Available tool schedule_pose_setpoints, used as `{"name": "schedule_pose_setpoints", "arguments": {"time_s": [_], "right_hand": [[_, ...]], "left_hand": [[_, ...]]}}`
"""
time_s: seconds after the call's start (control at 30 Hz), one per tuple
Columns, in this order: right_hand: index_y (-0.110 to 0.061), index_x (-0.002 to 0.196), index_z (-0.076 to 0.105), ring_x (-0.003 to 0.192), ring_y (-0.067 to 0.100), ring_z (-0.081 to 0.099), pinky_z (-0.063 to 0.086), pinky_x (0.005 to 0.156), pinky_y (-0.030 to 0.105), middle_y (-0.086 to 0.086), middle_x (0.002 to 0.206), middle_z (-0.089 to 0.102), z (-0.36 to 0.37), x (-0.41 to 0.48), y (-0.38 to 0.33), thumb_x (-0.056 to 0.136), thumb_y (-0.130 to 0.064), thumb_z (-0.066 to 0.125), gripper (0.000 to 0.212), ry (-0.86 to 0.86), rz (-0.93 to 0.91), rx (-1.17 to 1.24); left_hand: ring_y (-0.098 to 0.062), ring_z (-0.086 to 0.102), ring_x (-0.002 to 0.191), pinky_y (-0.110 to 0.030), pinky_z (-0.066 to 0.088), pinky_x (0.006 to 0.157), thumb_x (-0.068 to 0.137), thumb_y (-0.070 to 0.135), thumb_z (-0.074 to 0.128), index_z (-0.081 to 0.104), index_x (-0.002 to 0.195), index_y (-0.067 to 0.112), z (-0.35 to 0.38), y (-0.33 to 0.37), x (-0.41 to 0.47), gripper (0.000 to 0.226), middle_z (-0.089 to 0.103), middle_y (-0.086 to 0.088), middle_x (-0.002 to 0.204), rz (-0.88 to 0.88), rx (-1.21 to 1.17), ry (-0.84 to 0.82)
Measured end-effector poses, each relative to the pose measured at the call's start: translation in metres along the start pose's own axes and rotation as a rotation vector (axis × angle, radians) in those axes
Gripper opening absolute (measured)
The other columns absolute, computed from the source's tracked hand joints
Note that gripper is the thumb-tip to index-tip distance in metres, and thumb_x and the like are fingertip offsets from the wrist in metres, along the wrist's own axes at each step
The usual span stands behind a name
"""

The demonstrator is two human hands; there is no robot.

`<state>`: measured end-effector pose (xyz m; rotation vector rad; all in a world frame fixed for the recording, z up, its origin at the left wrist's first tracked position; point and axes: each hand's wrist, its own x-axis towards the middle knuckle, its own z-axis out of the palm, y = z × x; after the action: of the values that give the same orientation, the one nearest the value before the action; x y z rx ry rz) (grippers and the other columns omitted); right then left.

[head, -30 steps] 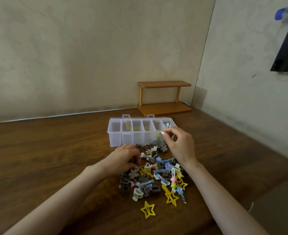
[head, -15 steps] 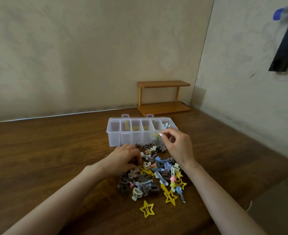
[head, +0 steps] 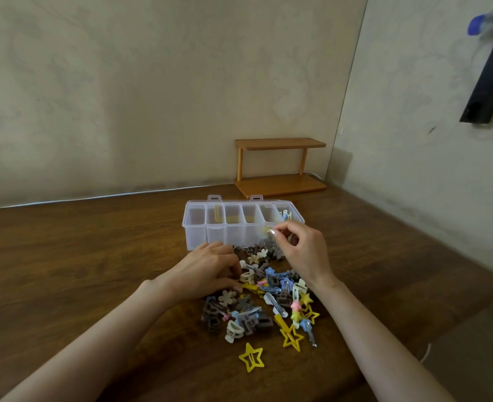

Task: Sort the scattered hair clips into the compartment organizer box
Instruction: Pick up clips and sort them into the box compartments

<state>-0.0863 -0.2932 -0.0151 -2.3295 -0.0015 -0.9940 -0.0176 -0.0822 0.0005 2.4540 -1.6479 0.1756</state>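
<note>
A clear plastic organizer box [head: 198,236] with several compartments stands on the wooden table; some compartments hold yellow clips, and the rightmost holds pale clips. A heap of hair clips [head: 268,297] in grey, blue, cream and yellow lies in front of it, with a yellow star clip [head: 251,357] apart at the near side. My right hand [head: 304,253] is raised before the box's right end and pinches a small blurred yellowish clip [head: 269,231] between thumb and forefinger. My left hand [head: 207,271] rests on the heap's left side, fingers curled into the clips; what it holds is hidden.
A small two-tier wooden shelf [head: 280,169] stands in the back corner behind the box. A white cable [head: 94,196] runs along the table's back edge. A dark holder with a blue-capped object [head: 491,76] hangs on the right wall. Bare tabletop [head: 65,256] lies to the left.
My right hand has moved slightly down and left along the box front, still pinching the small clip. My left hand has stayed on the heap.
</note>
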Motion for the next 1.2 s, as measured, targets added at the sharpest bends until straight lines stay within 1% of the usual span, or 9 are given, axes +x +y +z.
{"name": "schedule_pose_setpoints", "arguments": {"time_s": [0.1,0.27,0.37,0.53,0.63,0.9,1.0,1.1,1.2], "right_hand": [[-0.019,0.084,0.068,0.064,0.002,0.056,0.041,0.056,0.015,-0.012,0.074,0.063,0.000,0.000,-0.001,0.088,-0.018,0.063,0.007,0.000,-0.006,-0.002],[-0.018,0.085,0.069,0.068,0.005,0.059,0.049,0.059,0.023,-0.010,0.076,0.065,-0.001,0.000,-0.003,0.088,-0.019,0.064,0.006,-0.004,-0.011,0.005],[-0.018,0.084,0.070,0.065,0.004,0.057,0.045,0.057,0.018,-0.010,0.076,0.065,-0.001,-0.001,-0.005,0.087,-0.018,0.064,0.007,-0.020,-0.004,0.037],[-0.018,0.084,0.069,0.064,0.002,0.055,0.040,0.057,0.013,-0.012,0.075,0.064,-0.001,-0.001,-0.006,0.087,-0.018,0.064,0.007,-0.033,0.005,0.052],[-0.018,0.082,0.070,0.067,0.003,0.056,0.040,0.056,0.011,-0.010,0.075,0.065,-0.001,-0.001,-0.007,0.087,-0.017,0.064,0.007,-0.022,-0.006,0.048],[-0.016,0.085,0.070,0.067,0.004,0.057,0.044,0.058,0.016,-0.007,0.078,0.067,-0.002,-0.002,-0.008,0.087,-0.017,0.064,0.007,-0.026,-0.004,0.049],[-0.015,0.085,0.070,0.068,0.004,0.058,0.047,0.058,0.021,-0.006,0.077,0.067,-0.001,-0.002,-0.008,0.087,-0.017,0.064,0.007,-0.033,-0.010,0.047],[-0.016,0.084,0.070,0.067,0.003,0.057,0.044,0.058,0.019,-0.006,0.077,0.067,0.000,-0.001,-0.008,0.087,-0.017,0.064,0.006,-0.046,-0.025,0.058],[-0.017,0.085,0.071,0.069,0.004,0.056,0.040,0.060,0.016,-0.007,0.079,0.067,0.000,-0.001,-0.011,0.085,-0.020,0.065,0.007,-0.113,-0.062,0.120]], "left_hand": [[-0.001,0.037,0.098,-0.016,0.032,0.085,0.085,0.045,0.057,0.056,0.111,0.028,0.001,0.001,0.000,0.031,0.048,0.011,0.112,0.008,-0.007,0.004],[-0.006,0.046,0.100,-0.019,0.037,0.085,0.087,0.036,0.058,0.061,0.103,0.025,0.003,0.001,0.000,0.019,0.054,0.010,0.107,0.069,0.047,0.081],[-0.007,0.049,0.096,-0.021,0.040,0.084,0.086,0.033,0.058,0.061,0.094,0.024,0.003,-0.002,-0.001,0.013,0.056,0.010,0.101,0.089,0.069,0.117],[-0.001,0.041,0.096,-0.014,0.034,0.083,0.083,0.051,0.055,0.060,0.102,0.028,-0.001,0.000,0.001,0.030,0.051,0.013,0.106,0.016,-0.062,0.047],[0.000,0.037,0.096,-0.009,0.028,0.077,0.082,0.046,0.060,0.061,0.105,0.027,0.000,0.005,0.004,0.030,0.049,0.011,0.109,0.013,-0.088,-0.007],[-0.006,0.041,0.103,-0.024,0.037,0.092,0.089,0.029,0.057,0.056,0.109,0.028,-0.004,-0.001,0.004,0.020,0.048,0.010,0.111,-0.039,-0.046,-0.102],[-0.004,0.037,0.098,-0.019,0.033,0.088,0.089,0.030,0.055,0.054,0.102,0.026,-0.003,-0.004,0.004,0.014,0.043,0.012,0.106,-0.057,-0.041,-0.136],[-0.005,0.038,0.095,-0.018,0.031,0.084,0.091,0.031,0.053,0.049,0.098,0.026,-0.005,-0.005,0.003,0.010,0.042,0.011,0.105,-0.085,-0.065,-0.185],[-0.006,0.047,0.087,-0.016,0.037,0.077,0.093,0.026,0.051,0.045,0.094,0.024,-0.014,-0.003,0.002,0.006,0.049,0.011,0.095,-0.138,-0.179,-0.095]]}}
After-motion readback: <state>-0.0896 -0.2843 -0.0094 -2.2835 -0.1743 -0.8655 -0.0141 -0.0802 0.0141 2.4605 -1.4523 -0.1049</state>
